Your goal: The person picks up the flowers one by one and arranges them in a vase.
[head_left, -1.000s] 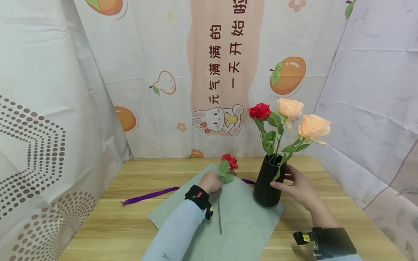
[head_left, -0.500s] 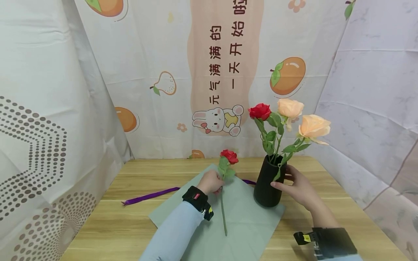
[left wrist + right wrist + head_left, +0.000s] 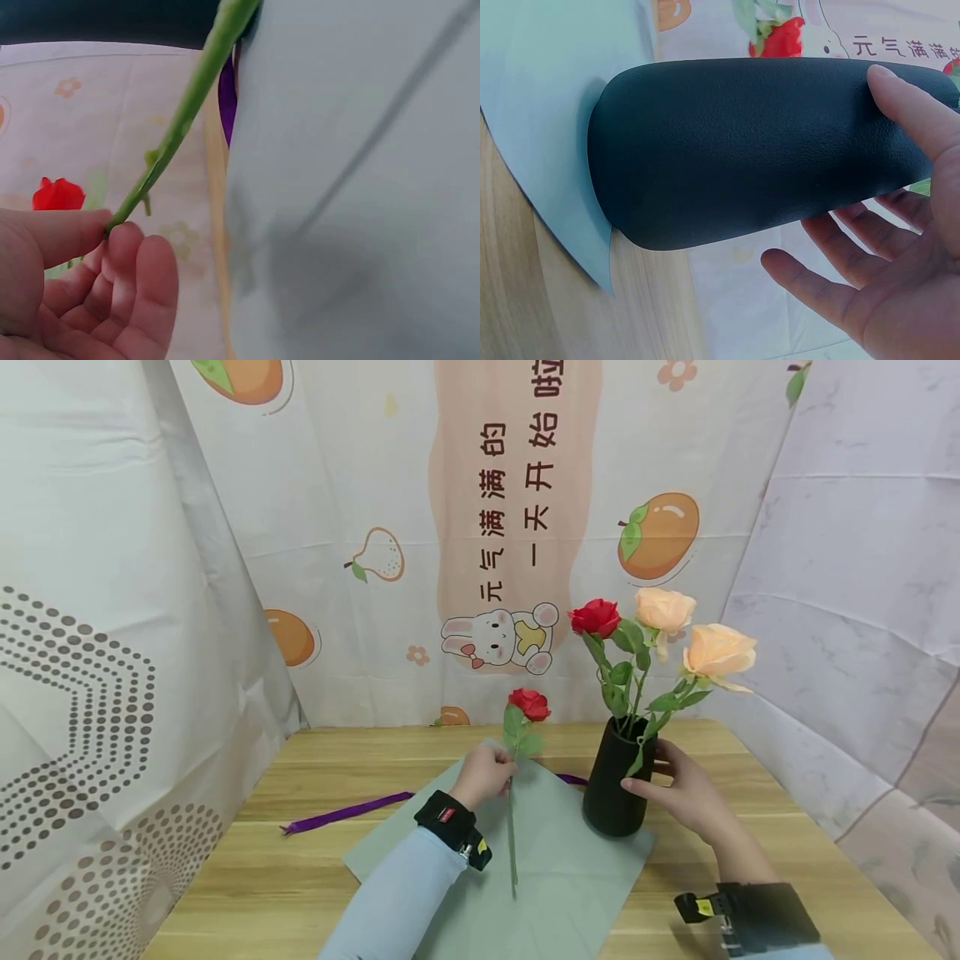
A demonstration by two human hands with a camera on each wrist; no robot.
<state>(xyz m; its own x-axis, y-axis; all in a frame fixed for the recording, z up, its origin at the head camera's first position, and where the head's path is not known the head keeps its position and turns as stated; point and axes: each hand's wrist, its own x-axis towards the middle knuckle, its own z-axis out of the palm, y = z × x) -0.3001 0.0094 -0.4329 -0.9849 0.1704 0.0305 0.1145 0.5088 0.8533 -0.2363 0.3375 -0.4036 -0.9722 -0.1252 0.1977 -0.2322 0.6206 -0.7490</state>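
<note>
My left hand [image 3: 486, 774] pinches the stem of a single red rose [image 3: 529, 704], whose bloom points up and away from me. In the left wrist view, thumb and fingertips meet on its green stem [image 3: 184, 112]. My right hand [image 3: 686, 797] holds a black vase [image 3: 613, 793] from the right side, thumb on the front and fingers behind. A red rose [image 3: 595, 618] and two peach roses [image 3: 664, 608] stand in the vase. The vase tilts slightly right in the head view; its base rests on the grey-green wrapping paper [image 3: 555, 860].
The paper lies diagonally on a wooden table [image 3: 247, 877]. A purple ribbon [image 3: 347, 812] passes beneath it, one end out at the left and a short piece showing near the vase. A printed cloth [image 3: 360, 635] hangs behind the table.
My left hand has lifted the red rose a little, so its bloom sits higher and its stem is raised off the paper. The right hand and vase stay in place.
</note>
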